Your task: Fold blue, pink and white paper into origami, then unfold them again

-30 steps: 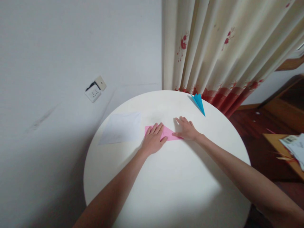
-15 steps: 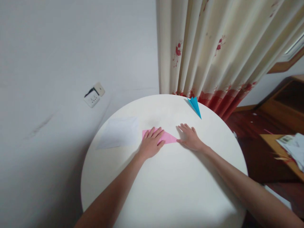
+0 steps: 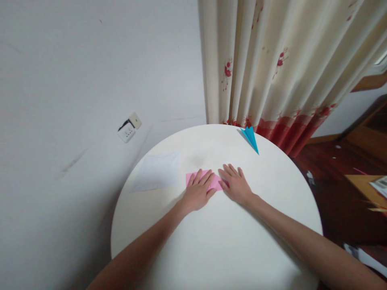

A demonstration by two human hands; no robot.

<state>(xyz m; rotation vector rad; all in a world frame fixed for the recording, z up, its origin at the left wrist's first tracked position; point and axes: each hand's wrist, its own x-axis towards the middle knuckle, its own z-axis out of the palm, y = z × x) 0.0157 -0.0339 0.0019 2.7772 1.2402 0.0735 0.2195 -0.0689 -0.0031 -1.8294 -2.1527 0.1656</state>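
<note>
I see my left hand [image 3: 198, 193] lying flat, fingers spread and pressed down on the pink paper [image 3: 208, 180], covering most of its near left part. My right hand [image 3: 236, 186] is flat too, fingers spread, its fingertips resting on the paper's right tip; neither grip pinches anything, both only press. The pink paper lies on the round white tabletop [image 3: 217, 241] directly under and between the two hands, and what shows of it tapers to a point, so I judge it already partly folded, with creases being flattened and more folds left before it matches a finished shape. Beyond the right hand, well apart near the far rim, lies a blue paper plane [image 3: 250, 138], already folded. Out past the left hand, near but not touching it, a white sheet [image 3: 157, 176] lies flat and unfolded.
</note>
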